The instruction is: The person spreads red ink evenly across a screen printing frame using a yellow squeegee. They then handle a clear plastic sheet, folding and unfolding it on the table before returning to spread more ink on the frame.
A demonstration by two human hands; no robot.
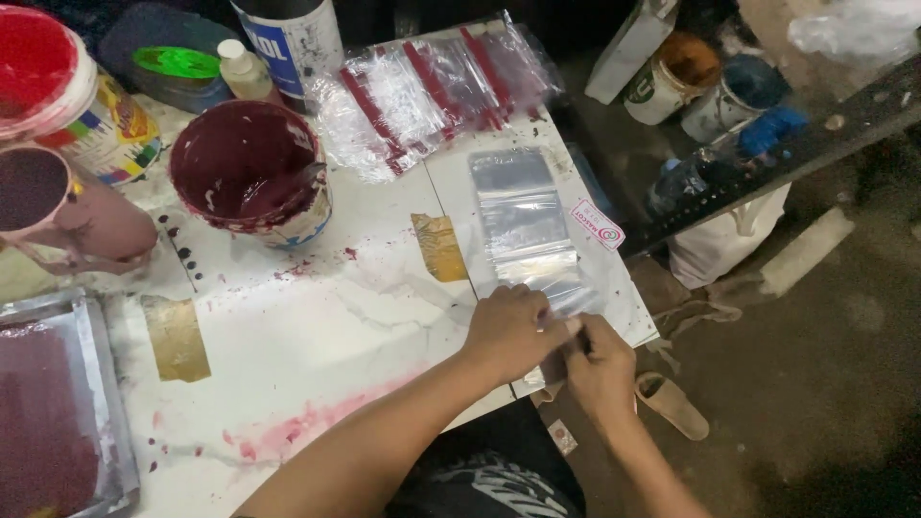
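Hands (552, 341) on clear bags (526, 225); paint bucket (251, 173), printed bags (427, 91) beyond

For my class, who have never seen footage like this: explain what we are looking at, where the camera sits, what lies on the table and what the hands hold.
This is one picture from a camera worn on a person's head, looking down at their own two bare hands; there is no machine. The left hand and right hand meet at the near end of a clear plastic bag lying flat on a stained white table, and both seem to pinch its edge. Behind it lies a fanned pile of clear bags with red strips. To the left stand a tub of dark red paint, further paint pots and, at the edge, a framed printing screen. Brown tape pieces stick to the table.
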